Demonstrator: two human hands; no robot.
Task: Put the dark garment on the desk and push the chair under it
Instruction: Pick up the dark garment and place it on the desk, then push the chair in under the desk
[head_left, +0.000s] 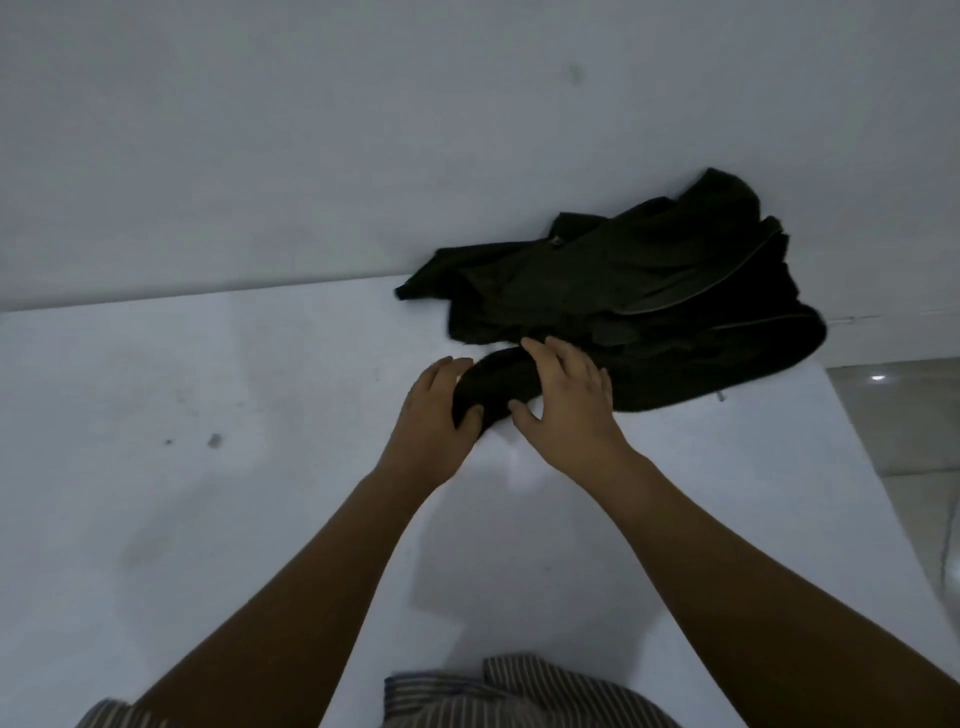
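Two hands meet on one sleeve, and that tells you where you are: the garment step is nearly closed, the chair step not begun. Far left, the desk (208, 519) is a smooth, matte white slab, faintly smudged and specked, its back edge against a plain pale wall (311, 130). Moving right, your left hand (434, 410) cups the rounded end of a dark sleeve, thumb hooked under the fold, fingers curved over the top. Your right hand (566, 402) lies just beside it, fingers spread and flat on the same roll, thumb out toward the left one. Further right, the garment (623, 291) sits crumpled at the desk's back right corner, touching the wall: soft, limp, near-black cloth, with a stiffer zip or trim curving pale across its folds. Its hem sits close to the right edge, where glossy floor tiles (909, 415) show beyond. Next, you probably tuck the sleeve onto the pile and let go. No chair is in view, so you will need to look down or back to find it.
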